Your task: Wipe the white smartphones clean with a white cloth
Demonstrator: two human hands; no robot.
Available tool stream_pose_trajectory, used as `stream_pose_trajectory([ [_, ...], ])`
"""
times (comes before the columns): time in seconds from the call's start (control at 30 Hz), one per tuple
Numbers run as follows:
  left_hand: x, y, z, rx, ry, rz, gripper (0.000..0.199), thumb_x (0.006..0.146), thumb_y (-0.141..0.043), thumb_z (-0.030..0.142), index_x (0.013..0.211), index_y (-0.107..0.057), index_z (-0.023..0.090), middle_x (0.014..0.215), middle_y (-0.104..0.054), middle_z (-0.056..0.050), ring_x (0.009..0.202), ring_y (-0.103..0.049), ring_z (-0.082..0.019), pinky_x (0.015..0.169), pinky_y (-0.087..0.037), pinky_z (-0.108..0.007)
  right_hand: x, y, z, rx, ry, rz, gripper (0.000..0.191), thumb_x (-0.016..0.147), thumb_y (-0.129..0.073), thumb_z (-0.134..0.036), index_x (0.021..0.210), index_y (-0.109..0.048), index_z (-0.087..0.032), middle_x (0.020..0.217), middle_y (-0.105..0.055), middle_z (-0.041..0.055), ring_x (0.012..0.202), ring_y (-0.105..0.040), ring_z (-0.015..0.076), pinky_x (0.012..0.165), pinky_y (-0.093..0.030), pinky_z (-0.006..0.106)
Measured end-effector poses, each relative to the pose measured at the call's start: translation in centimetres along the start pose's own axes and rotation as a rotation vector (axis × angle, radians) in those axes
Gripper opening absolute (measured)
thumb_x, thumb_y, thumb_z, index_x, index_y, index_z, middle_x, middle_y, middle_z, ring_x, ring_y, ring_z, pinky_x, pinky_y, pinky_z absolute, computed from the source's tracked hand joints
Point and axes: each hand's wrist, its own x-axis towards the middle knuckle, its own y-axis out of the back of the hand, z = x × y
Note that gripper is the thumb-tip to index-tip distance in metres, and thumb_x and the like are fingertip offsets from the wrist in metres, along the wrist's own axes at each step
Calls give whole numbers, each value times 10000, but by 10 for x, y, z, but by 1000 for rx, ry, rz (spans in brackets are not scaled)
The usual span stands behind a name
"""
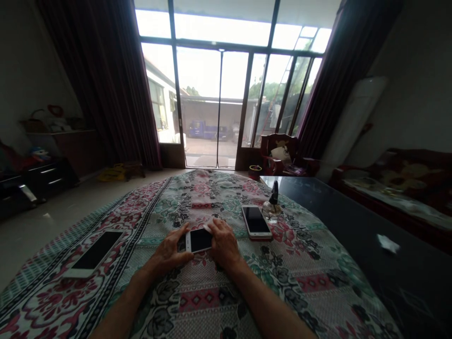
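A white smartphone (pixel 199 240) with a dark screen lies sideways on the flowered cloth. My left hand (pixel 171 247) grips its left end, with thumb and fingers at opposite edges. Over the right end is my right hand (pixel 223 242), its fingers bent around a small white wad that looks like tissue (pixel 208 227), pressed at the phone's upper right corner. To the right, another white phone (pixel 256 220) rests on something with a reddish edge. Beside that stands a small clear spray bottle (pixel 272 207) with a black top. A third, larger white phone (pixel 94 252) lies at the left.
A patterned tablecloth (pixel 208 299) covers the table. On the right adjoins a dark glossy table (pixel 339 221) bearing a crumpled white paper (pixel 388 244). Beyond are a wooden chair (pixel 278 150), a sofa (pixel 406 174) and tall glass doors (pixel 217 108) between dark curtains.
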Motion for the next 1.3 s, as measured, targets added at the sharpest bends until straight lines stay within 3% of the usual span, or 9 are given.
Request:
stream_pose_trajectory([
  [0.17,1,0,3,9,60,11,858,649,-672,262,1450,-373,192,1281,-607,-117,1224,-515,-298,1050,-379,-422,-12,-5,-39,73,281,-145,364,932,-408,-236,1270,-543,-253,1440,-462,29,1328,-378,203,1103,-271,388],
  [0.3,1,-1,1,-8,57,25,871,630,-606,185,1462,-349,195,1282,-603,-101,1196,-541,-263,1042,-391,-382,-17,-7,-53,100,338,-179,353,955,-375,-255,1263,-547,-230,1459,-442,39,1336,-374,195,1110,-270,385],
  [0.5,0,2,9,-25,98,32,910,624,-722,332,1454,-369,211,1238,-635,-97,1196,-543,-290,1036,-387,-393,-13,-10,-36,86,224,-158,380,962,-346,-250,1280,-553,-219,1432,-482,43,1347,-385,206,1122,-272,410],
  [0.7,0,5,13,-51,91,15,940,564,-777,290,1430,-410,256,1229,-650,-80,1218,-521,-304,1052,-358,-416,4,-1,-2,-12,28,-60,393,940,-350,-200,1242,-601,-199,1372,-543,72,1312,-434,213,1109,-291,390],
  [0.9,0,5,9,-78,76,16,927,572,-783,318,1423,-423,237,1232,-649,-96,1215,-518,-310,1049,-351,-413,13,5,19,-158,-167,-59,428,948,-324,-191,1302,-547,-100,1452,-435,148,1364,-352,261,1110,-262,409],
  [0.97,1,4,7,-70,65,19,944,572,-784,333,1432,-410,221,1233,-648,-99,1220,-511,-313,1056,-344,-414,9,1,9,-156,-124,-68,428,955,-323,-203,1314,-533,-105,1462,-422,145,1372,-337,261,1114,-250,409],
  [1.17,1,1,5,-68,105,58,854,610,-703,300,1414,-435,195,1260,-628,-104,1227,-518,-303,1050,-368,-383,-8,-15,-43,-35,198,-174,421,985,-303,-309,1318,-520,-171,1460,-437,95,1369,-340,235,1109,-261,398],
  [1.3,1,0,5,2,98,51,777,650,-630,268,1401,-448,182,1299,-599,-114,1225,-527,-288,1043,-382,-372,-10,-17,-53,15,290,-208,422,995,-274,-307,1328,-509,-197,1475,-421,67,1374,-328,212,1112,-257,394],
])
